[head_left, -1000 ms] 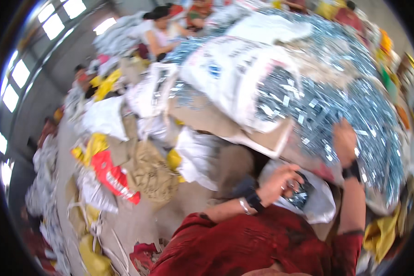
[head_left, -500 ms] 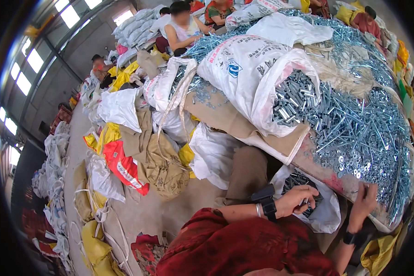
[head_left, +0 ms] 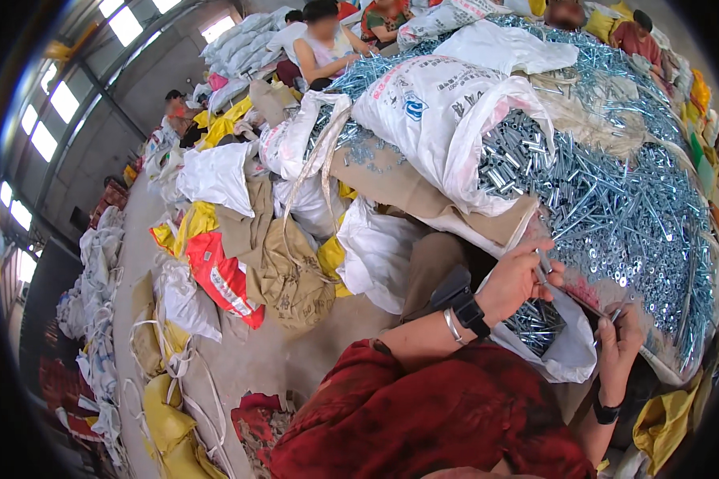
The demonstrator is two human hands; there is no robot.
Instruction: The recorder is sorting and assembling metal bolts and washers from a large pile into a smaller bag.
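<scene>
My left hand (head_left: 513, 284) is closed around a short silvery metal sleeve (head_left: 544, 266), just off the table's near edge. To its right my right hand (head_left: 620, 345) pinches a thin shiny bolt (head_left: 617, 311) between thumb and fingers. The bolt's full length is partly hidden by the fingers. Below and between both hands, an open white bag (head_left: 577, 357) holds many long metal bolts (head_left: 534, 326). Past my hands lie loose washers (head_left: 607, 262) and a heap of long bolts (head_left: 607, 191) on the table.
A big white woven sack (head_left: 411, 100) lies on the heap, spilling metal sleeves (head_left: 513, 152). Brown cardboard (head_left: 399, 182) lines the table edge. White, yellow and tan sacks (head_left: 291, 271) crowd the floor at left. Several people, including one in a light top (head_left: 325, 52), sit around the heap.
My left hand has risen from the white bag toward the table edge and now shows a metal sleeve. My right hand has drawn slightly down and left, with a bolt now visible in it.
</scene>
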